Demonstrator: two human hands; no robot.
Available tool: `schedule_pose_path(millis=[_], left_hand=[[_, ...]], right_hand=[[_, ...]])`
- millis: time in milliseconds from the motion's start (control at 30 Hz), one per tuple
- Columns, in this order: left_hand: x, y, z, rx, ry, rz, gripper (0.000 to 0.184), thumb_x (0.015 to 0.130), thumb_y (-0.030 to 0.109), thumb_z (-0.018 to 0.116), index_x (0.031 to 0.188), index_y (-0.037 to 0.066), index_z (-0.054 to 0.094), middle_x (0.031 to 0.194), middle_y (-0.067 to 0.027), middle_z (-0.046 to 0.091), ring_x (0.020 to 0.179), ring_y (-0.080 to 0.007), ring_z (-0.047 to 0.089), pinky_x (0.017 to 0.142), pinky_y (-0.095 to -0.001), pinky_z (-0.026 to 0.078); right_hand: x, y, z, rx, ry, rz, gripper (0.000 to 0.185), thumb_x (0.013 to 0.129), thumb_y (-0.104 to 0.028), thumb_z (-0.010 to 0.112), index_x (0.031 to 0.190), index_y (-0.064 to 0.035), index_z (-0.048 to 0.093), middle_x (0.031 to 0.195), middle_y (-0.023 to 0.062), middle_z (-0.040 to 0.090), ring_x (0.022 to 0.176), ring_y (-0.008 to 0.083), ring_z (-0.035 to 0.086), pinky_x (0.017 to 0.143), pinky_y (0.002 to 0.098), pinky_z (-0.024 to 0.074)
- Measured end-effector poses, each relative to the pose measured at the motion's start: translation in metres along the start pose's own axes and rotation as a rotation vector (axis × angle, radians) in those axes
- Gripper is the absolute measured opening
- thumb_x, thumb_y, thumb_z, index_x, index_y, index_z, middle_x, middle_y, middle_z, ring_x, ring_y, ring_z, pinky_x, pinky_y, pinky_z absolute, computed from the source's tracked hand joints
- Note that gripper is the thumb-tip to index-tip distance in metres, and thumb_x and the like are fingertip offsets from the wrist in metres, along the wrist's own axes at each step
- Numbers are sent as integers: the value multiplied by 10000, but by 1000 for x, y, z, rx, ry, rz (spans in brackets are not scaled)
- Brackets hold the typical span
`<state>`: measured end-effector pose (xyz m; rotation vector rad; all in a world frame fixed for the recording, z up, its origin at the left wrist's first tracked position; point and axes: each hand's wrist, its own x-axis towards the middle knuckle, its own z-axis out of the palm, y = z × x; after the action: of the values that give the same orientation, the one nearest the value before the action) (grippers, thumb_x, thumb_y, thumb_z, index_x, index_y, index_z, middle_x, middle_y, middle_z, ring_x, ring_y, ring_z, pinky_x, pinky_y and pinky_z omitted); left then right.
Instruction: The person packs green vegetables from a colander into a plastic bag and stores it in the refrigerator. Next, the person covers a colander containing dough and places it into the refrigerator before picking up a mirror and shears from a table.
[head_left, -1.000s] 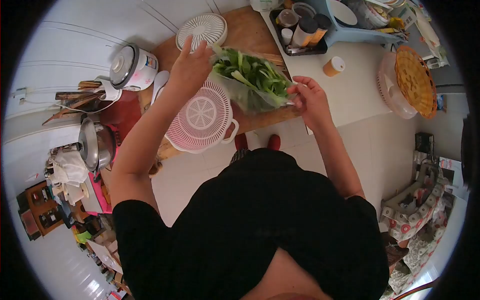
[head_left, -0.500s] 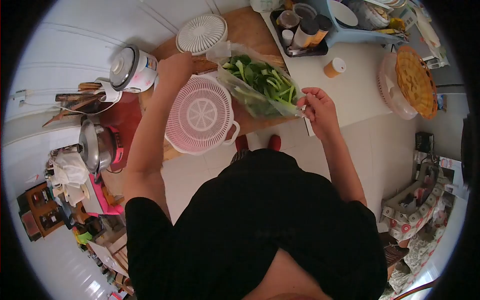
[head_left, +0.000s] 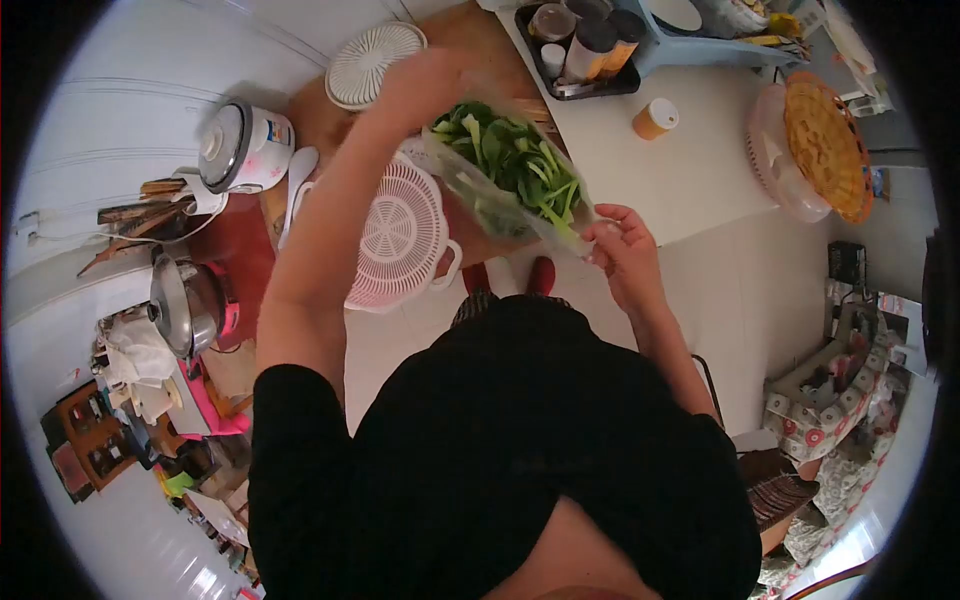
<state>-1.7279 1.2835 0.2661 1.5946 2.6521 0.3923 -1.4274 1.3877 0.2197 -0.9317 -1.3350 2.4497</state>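
Clock positions are read from the centre of the view. The largest support is the brown wooden tabletop [head_left: 500, 50], from 10 to 12 o'clock; a smooth white tabletop [head_left: 690, 160] adjoins it toward 1 to 2 o'clock. At 10 to 11 o'clock sits the round white-and-pink plastic colander [head_left: 415, 210], slotted, with a loop handle. The clear, thin plastic bag [head_left: 470, 185] lies at 12 o'clock, just beside the colander, on the wooden tabletop. It contains loose green leafy vegetables with pale stalks [head_left: 515, 160]. A slotted white plastic disc [head_left: 370, 65] is at 11 o'clock; a black tray of jars [head_left: 615, 85] is at 1 o'clock.

Right hand [head_left: 627, 255]: grip pinched on the bag's lower corner, thumb against fingers. Left hand [head_left: 428, 85]: blurred near the bag's upper end; its grip cannot be determined.

Handling, by judgement: the load is light and limp. The film is slippery and readily creased; leaves bruise and stalks may snap. Take hold of the film at two opposite corners, supporting the stalk bundle from beneath. Avoid squeezing the leaves.
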Motion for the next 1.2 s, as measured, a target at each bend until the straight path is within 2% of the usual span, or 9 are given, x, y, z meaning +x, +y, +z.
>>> schedule_pose_path(millis=[200, 300, 400, 500, 633, 700, 833, 900, 1200], left_hand=[[9, 34, -55, -258, -78, 54, 218, 741, 207, 520, 833, 18, 574, 711, -155, 578, 648, -296, 560, 607, -354, 438], [-15, 15, -39, -307, -5, 0, 223, 726, 192, 541, 847, 10, 587, 696, -122, 585, 614, -237, 564, 586, -317, 443], [-40, -13, -38, -608, -138, -378, 187, 731, 197, 555, 781, 18, 573, 598, -80, 546, 497, -176, 510, 472, -298, 405], [-57, -27, -52, -693, -244, -383, 199, 718, 157, 591, 843, 2, 593, 675, -25, 561, 617, -89, 524, 575, -231, 427], [-64, -25, -53, -835, -188, -341, 189, 745, 148, 589, 867, 5, 573, 703, -23, 564, 627, -95, 518, 588, -238, 430], [-65, -8, -41, -699, -12, -143, 184, 759, 149, 584, 877, 9, 562, 716, -29, 566, 643, -98, 514, 604, -243, 434], [-89, 46, 0, -527, 123, -37, 174, 739, 151, 552, 872, 40, 546, 783, -132, 570, 726, -302, 562, 620, -382, 456], [-101, 66, 8, -273, 115, -8, 198, 732, 113, 568, 919, 51, 563, 843, -111, 574, 785, -275, 566, 640, -343, 464], [-103, 68, 9, -423, 264, 38, 223, 728, 212, 615, 900, 72, 593, 847, -88, 582, 800, -260, 571, 652, -338, 471]], right_hand=[[-11, -29, -13, -2, 91, -85, 448, 804, -43, 557, 1203, -7, 356, 803, 62, 595, 795, 125, 549, 716, 271, 426], [-18, -12, -37, 72, 110, 41, 339, 824, -83, 558, 1128, -11, 427, 813, 58, 587, 791, 134, 543, 718, 274, 428], [-15, 10, -71, 236, -89, 366, 200, 850, -142, 540, 1007, -25, 501, 809, 49, 579, 770, 138, 535, 733, 301, 431], [-14, -18, -50, 110, -223, 418, 164, 853, -186, 540, 902, -30, 534, 823, 34, 571, 757, 128, 522, 746, 322, 428], [20, -72, -5, -625, -73, -352, 148, 855, -174, 543, 917, -41, 538, 981, 33, 555, 949, 123, 500, 852, 275, 375], [32, -72, 34, -536, -115, -524, 131, 862, -130, 518, 965, -53, 539, 1058, 42, 541, 1029, 124, 469, 889, 263, 348], [50, -35, 77, -136, -170, -352, 182, 859, -83, 498, 1037, -57, 523, 992, 56, 574, 941, 115, 518, 850, 253, 381], [55, -22, 77, -197, -121, -289, 224, 860, -69, 489, 1082, -62, 511, 922, 57, 593, 876, 105, 543, 813, 240, 404], [45, -29, 66, -453, -116, -311, 322, 861, -44, 470, 1183, -49, 471, 770, 25, 563, 643, 77, 506, 629, 214, 435]])
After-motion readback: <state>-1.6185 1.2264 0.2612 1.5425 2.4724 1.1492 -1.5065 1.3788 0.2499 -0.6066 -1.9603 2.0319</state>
